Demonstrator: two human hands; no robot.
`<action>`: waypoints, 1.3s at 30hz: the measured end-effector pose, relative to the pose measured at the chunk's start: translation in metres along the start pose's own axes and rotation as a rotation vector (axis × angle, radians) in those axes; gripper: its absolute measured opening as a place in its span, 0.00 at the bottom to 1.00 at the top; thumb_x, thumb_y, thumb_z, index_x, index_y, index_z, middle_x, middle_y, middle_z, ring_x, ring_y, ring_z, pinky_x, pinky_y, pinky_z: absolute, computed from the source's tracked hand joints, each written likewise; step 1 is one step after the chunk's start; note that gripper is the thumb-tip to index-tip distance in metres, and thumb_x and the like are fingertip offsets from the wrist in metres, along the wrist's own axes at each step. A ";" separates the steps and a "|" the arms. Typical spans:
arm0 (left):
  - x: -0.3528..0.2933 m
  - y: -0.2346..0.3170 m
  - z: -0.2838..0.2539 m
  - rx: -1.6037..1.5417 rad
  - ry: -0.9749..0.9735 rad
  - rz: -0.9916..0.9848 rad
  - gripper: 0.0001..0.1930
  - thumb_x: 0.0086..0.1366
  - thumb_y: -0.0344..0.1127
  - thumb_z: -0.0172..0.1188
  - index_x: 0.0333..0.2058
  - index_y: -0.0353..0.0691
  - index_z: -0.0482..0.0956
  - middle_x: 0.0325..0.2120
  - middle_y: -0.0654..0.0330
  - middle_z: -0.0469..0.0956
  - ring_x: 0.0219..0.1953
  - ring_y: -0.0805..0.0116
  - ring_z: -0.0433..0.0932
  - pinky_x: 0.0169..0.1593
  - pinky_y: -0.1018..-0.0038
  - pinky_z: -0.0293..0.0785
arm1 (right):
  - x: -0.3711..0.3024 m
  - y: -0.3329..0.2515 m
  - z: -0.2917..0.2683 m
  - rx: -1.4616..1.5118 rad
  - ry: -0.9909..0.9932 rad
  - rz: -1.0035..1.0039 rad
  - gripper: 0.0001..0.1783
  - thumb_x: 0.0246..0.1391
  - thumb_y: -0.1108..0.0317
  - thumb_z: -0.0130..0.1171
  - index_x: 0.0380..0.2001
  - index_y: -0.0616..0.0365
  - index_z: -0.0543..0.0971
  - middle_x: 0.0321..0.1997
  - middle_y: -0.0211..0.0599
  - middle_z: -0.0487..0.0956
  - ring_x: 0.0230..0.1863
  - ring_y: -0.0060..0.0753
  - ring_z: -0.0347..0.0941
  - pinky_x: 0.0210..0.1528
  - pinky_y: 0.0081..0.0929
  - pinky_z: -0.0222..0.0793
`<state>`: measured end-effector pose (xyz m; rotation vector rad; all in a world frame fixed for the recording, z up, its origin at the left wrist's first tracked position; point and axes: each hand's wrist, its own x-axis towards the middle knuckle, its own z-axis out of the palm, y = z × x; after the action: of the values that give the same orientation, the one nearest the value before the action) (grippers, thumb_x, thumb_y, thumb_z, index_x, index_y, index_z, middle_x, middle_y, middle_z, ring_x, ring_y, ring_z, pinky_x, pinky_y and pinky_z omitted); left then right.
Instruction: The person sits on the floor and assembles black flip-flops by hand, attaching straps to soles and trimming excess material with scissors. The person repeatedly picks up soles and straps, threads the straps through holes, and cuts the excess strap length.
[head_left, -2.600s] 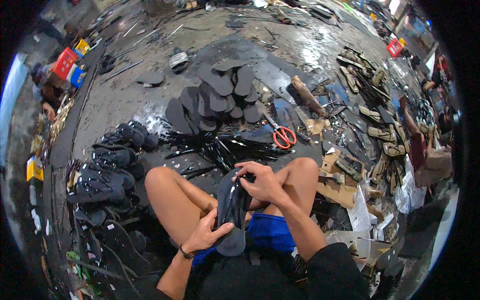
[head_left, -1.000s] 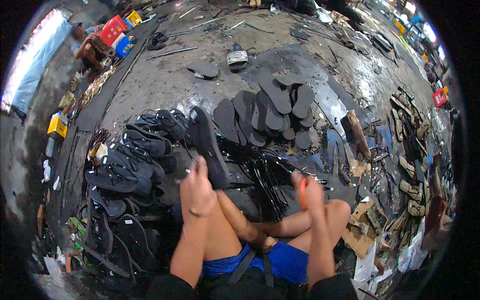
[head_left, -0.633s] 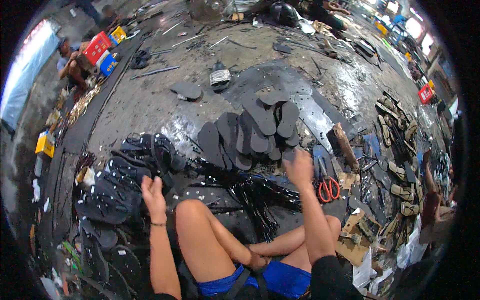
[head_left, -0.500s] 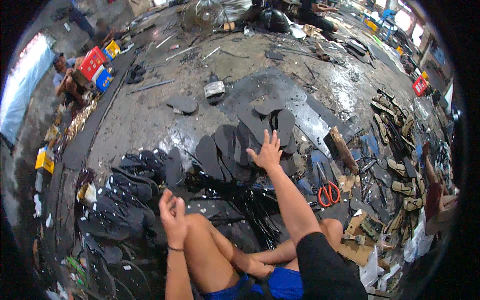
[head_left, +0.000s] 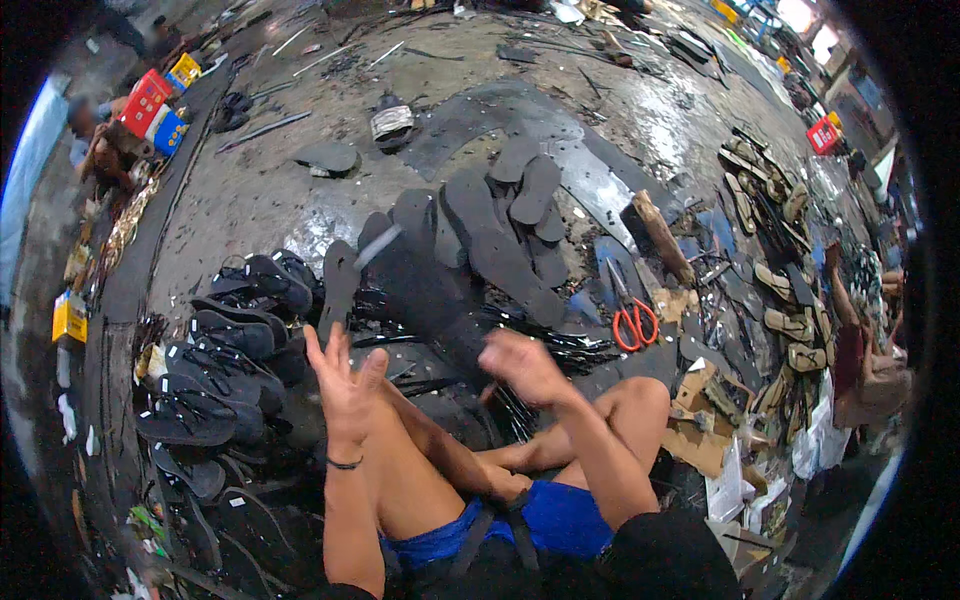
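Note:
My left hand (head_left: 345, 385) is raised above my left knee, fingers spread, with nothing in it. My right hand (head_left: 528, 370) is smeared by motion over the space between my knees. Its curled fingers meet the lower end of a blurred black sandal sole (head_left: 425, 285), which slants up to the left; a pale streak crosses its far end. Beyond it lie several dark, flat sandal soles (head_left: 500, 260) in an overlapping heap. Black strips (head_left: 520, 400) fan out beneath my right hand. Left of my left hand, black strapped sandals (head_left: 235, 330) stand in packed rows.
Orange-handled scissors (head_left: 634, 325) and a wooden block (head_left: 662, 238) lie on the right. Tan sandals (head_left: 780, 285) are piled farther right, near torn cardboard (head_left: 700, 425). A lone sole (head_left: 328, 157) lies on the floor ahead. Another person (head_left: 105, 150) sits at the far left beside coloured boxes (head_left: 147, 103).
My right hand has drawn back from the soles toward me, with a blurred sole at its fingers. The heap has shifted. My left hand has spread its fingers. The view has tilted down.

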<state>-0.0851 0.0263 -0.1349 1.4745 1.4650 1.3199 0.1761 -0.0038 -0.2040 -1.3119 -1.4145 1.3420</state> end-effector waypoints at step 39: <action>-0.076 0.031 -0.001 -0.334 -0.160 -0.197 0.21 0.63 0.24 0.64 0.55 0.30 0.73 0.33 0.60 0.81 0.33 0.75 0.81 0.37 0.80 0.79 | -0.026 0.008 0.013 0.272 0.510 0.050 0.09 0.59 0.74 0.61 0.40 0.68 0.80 0.32 0.37 0.83 0.33 0.23 0.79 0.37 0.19 0.75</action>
<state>-0.0661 -0.0520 -0.1208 1.1596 1.1872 1.2255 0.1690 -0.0327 -0.2113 -1.3830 -0.8273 1.0809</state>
